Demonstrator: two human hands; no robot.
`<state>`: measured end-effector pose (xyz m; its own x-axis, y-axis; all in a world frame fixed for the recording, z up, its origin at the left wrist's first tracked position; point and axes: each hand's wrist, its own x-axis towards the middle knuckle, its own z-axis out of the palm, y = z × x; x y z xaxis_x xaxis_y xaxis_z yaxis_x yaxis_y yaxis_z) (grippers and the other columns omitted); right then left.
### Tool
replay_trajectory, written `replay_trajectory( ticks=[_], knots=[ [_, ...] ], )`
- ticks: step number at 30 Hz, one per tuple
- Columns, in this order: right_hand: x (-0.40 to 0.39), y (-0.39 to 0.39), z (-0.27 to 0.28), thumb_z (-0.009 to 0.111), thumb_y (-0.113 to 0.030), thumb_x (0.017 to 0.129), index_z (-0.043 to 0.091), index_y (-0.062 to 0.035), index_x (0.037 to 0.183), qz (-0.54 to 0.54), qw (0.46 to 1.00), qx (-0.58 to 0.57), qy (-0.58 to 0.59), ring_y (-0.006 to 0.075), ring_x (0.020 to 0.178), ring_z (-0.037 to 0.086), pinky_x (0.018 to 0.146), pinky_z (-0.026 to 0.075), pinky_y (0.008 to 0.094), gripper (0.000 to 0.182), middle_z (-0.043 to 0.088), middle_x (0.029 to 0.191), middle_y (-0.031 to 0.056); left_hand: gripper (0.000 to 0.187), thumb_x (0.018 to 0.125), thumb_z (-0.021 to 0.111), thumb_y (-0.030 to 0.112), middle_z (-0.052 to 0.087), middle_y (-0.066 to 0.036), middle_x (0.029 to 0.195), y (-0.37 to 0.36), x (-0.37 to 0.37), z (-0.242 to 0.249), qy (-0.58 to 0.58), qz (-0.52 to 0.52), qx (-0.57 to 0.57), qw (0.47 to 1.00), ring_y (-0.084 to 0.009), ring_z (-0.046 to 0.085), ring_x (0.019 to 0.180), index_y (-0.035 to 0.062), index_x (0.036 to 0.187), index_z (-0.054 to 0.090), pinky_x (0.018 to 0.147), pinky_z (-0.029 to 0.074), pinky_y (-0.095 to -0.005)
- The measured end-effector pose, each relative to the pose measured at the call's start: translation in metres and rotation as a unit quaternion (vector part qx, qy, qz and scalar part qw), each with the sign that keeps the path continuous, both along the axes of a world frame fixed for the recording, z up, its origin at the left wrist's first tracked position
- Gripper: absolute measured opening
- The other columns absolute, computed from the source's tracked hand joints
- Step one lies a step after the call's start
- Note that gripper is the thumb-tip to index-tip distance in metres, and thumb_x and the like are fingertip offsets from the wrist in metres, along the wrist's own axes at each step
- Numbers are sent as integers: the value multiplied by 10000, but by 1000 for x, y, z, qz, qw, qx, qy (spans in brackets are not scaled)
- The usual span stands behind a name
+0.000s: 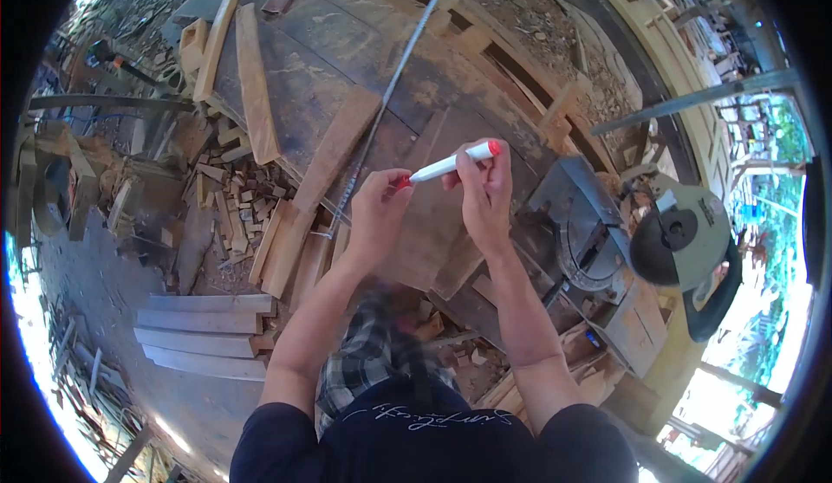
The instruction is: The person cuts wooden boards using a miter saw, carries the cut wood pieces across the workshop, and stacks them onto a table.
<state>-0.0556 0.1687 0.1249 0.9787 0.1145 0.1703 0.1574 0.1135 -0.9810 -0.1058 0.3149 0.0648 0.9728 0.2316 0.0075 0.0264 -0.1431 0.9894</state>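
A white marker with a red end (451, 163) is held over the middle of the wooden worktable (321, 58). My right hand (487, 195) is closed around its barrel near the red end. At the other end, my left hand (380, 210) pinches a small red piece (403, 181) that looks like the marker's cap, close to the tip. Whether cap and tip touch is too small to tell. Beyond my left hand, a long thin metal rod (392, 84) lies slanting across the table beside a flat board (336, 147).
A miter saw (680, 236) stands at the right. Long wood strips (256, 84) lie at the table's far left. Wood offcuts (238, 214) are piled on the left, with stacked boards (204, 336) below them.
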Motion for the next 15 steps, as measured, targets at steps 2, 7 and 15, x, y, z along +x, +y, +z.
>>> replay_trajectory(
  ticks=[2, 7, 15],
  knots=[
    [-15, -18, 4, 521, -98, 999, 433, -43, 1030, -39, 999, 3, 0, 85, 715, 565, 636, 475, 240, 108, 547, 839, 34, 241, 840, 666, 22, 643, -132, 961, -12, -6, 10, 6, -31, 12, 999, -222, 655, 827, 22, 1081, 659, 751, 511, -316],
    [-50, -61, 7, 528, -119, 1000, 436, -44, 1034, -104, 993, 9, 47, 81, 719, 579, 643, 494, 233, 123, 553, 834, 34, 230, 880, 653, 17, 608, -58, 919, -43, -28, 22, -24, -133, 57, 989, -117, 558, 795, 15, 1110, 649, 727, 461, -255],
    [-148, -118, -2, 553, -150, 999, 498, -45, 1019, -256, 951, 112, 130, 81, 684, 588, 611, 507, 239, 120, 588, 834, 30, 193, 838, 650, -31, 599, -123, 901, -111, -76, 51, -89, -251, 102, 958, -219, 602, 765, -6, 1030, 656, 702, 477, -299]
  ],
)
